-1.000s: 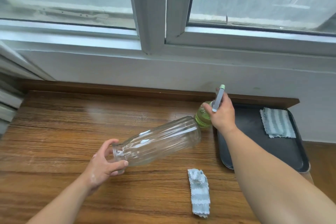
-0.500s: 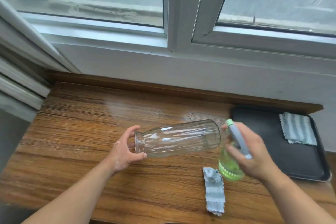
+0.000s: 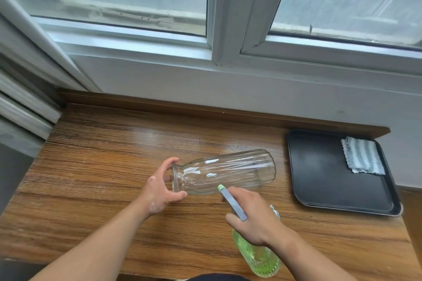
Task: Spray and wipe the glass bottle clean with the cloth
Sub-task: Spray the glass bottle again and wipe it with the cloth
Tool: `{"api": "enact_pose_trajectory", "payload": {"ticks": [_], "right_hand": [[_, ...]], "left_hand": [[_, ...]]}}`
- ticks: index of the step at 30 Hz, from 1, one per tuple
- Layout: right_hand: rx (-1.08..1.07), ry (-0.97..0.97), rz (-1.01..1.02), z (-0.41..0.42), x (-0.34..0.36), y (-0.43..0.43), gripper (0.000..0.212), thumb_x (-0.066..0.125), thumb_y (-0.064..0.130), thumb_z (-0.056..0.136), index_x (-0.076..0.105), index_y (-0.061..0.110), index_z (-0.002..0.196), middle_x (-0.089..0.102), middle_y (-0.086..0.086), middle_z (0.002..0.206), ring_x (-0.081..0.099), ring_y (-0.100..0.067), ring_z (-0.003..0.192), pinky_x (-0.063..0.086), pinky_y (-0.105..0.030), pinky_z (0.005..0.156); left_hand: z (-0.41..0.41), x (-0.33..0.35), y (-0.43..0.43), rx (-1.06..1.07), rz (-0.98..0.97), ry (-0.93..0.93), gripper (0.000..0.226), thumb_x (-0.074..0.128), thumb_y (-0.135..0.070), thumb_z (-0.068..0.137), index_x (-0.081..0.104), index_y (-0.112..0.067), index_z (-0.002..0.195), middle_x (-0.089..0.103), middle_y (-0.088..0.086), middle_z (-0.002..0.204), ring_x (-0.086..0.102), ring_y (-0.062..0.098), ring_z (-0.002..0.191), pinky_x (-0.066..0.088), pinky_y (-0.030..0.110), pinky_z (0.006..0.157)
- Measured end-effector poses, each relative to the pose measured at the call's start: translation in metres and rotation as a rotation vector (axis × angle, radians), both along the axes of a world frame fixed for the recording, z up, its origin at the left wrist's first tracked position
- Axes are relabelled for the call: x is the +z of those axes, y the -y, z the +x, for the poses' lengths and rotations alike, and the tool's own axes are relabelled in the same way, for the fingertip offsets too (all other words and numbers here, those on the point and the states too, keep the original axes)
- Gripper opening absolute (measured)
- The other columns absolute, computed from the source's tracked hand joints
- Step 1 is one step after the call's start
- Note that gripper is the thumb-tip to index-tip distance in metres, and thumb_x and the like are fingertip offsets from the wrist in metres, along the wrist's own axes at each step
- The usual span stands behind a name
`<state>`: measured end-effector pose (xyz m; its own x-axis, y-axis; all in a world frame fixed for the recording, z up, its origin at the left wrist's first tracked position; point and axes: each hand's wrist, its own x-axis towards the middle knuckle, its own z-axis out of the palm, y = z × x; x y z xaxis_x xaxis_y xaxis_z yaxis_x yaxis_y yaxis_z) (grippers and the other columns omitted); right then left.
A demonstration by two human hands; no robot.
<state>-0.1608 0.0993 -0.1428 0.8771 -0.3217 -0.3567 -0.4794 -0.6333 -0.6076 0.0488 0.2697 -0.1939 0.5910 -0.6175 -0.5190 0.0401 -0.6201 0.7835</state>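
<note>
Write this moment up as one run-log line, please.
left hand: holds glass bottle sideways by its neck | right hand: aims spray bottle at it | cloth: on table

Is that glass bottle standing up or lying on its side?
On its side: the glass bottle is held roughly level, left hand gripping its neck, base pointing right.

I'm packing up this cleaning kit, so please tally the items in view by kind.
Clear ribbed glass bottle: 1
Green ribbed spray bottle: 1
Black rectangular tray: 1
Striped grey-white cloths: 2, one on the tray, one peeking out behind the right hand
Total: 5
</note>
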Motion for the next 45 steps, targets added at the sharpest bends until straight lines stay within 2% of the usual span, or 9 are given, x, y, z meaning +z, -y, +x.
{"api": "enact_pose_trajectory", "payload": {"ticks": [7,13,16,18,23,29,37,40,45], "right_hand": [[-0.035,-0.017,-0.092,0.004,0.004,-0.006,0.02,0.049,0.038,0.072,0.05,0.02,0.082,0.057,0.0,0.07,0.053,-0.02,0.067,0.046,-0.04,0.063],[-0.09,-0.014,0.0,0.003,0.011,0.003,0.019,0.052,0.037,0.074,0.055,0.029,0.09,0.061,0.012,0.079,0.056,-0.013,0.073,0.049,-0.036,0.068],[-0.115,-0.002,0.027,0.004,0.018,0.012,0.016,0.054,0.035,0.074,0.053,0.034,0.089,0.058,0.017,0.077,0.053,-0.007,0.072,0.045,-0.031,0.067],[-0.111,-0.018,0.035,0.007,0.023,0.015,0.011,0.056,0.033,0.074,0.054,0.031,0.085,0.06,0.012,0.075,0.054,-0.009,0.069,0.045,-0.033,0.065],[-0.092,-0.082,0.018,0.014,0.026,0.011,0.012,0.056,0.032,0.074,0.052,0.022,0.077,0.061,0.004,0.072,0.056,-0.019,0.07,0.047,-0.042,0.064],[-0.083,-0.085,0.015,0.01,0.025,0.017,0.011,0.058,0.03,0.077,0.047,0.033,0.077,0.056,0.012,0.074,0.049,-0.008,0.068,0.039,-0.028,0.061],[-0.038,-0.129,-0.027,0.008,0.02,0.012,0.013,0.052,0.034,0.073,0.052,0.024,0.083,0.064,0.004,0.076,0.059,-0.02,0.072,0.051,-0.044,0.067],[-0.051,-0.157,-0.058,0.004,0.014,0.007,0.016,0.052,0.035,0.072,0.052,0.02,0.079,0.062,0.004,0.071,0.057,-0.022,0.069,0.048,-0.043,0.064],[0.016,-0.119,-0.008,0.001,0.018,-0.003,0.015,0.056,0.033,0.077,0.051,0.023,0.088,0.061,0.001,0.078,0.055,-0.021,0.071,0.044,-0.036,0.062]], "left_hand": [[0.0,-0.006,-0.002,0.003,-0.029,-0.03,0.101,0.092,-0.005,0.066,0.043,-0.05,0.142,0.037,-0.002,0.156,0.045,0.019,0.137,0.052,0.014,0.079],[0.0,-0.01,-0.003,0.019,-0.024,-0.035,0.112,0.094,-0.006,0.064,0.036,-0.06,0.143,0.043,0.0,0.149,0.048,0.025,0.138,0.058,0.036,0.098],[-0.001,-0.011,-0.006,-0.028,-0.024,0.02,0.114,0.094,-0.008,0.063,0.033,-0.049,0.149,0.045,-0.01,0.139,0.047,0.02,0.137,0.055,0.04,0.104],[-0.002,-0.012,-0.007,-0.064,-0.034,0.067,0.108,0.094,-0.008,0.063,0.036,-0.043,0.148,0.042,-0.015,0.135,0.045,0.016,0.135,0.054,0.032,0.104],[-0.002,-0.012,-0.007,-0.086,-0.054,0.075,0.102,0.092,-0.003,0.065,0.037,-0.045,0.141,0.035,-0.01,0.142,0.043,0.011,0.13,0.051,0.004,0.081],[-0.002,-0.011,-0.008,-0.09,-0.063,0.073,0.104,0.091,-0.002,0.066,0.036,-0.045,0.143,0.034,-0.011,0.14,0.048,0.014,0.123,0.057,0.014,0.087],[0.002,-0.01,-0.007,-0.095,-0.068,0.053,0.103,0.094,-0.005,0.062,0.037,-0.06,0.128,0.038,-0.009,0.137,0.057,0.02,0.119,0.061,0.023,0.087],[0.005,-0.009,-0.008,-0.102,-0.046,0.066,0.104,0.096,-0.013,0.059,0.034,-0.072,0.117,0.041,-0.009,0.137,0.06,0.022,0.118,0.062,0.033,0.091],[0.002,-0.006,-0.01,-0.127,-0.016,0.105,0.105,0.095,-0.012,0.06,0.034,-0.064,0.127,0.036,-0.013,0.139,0.058,0.022,0.122,0.062,0.032,0.09]]}}
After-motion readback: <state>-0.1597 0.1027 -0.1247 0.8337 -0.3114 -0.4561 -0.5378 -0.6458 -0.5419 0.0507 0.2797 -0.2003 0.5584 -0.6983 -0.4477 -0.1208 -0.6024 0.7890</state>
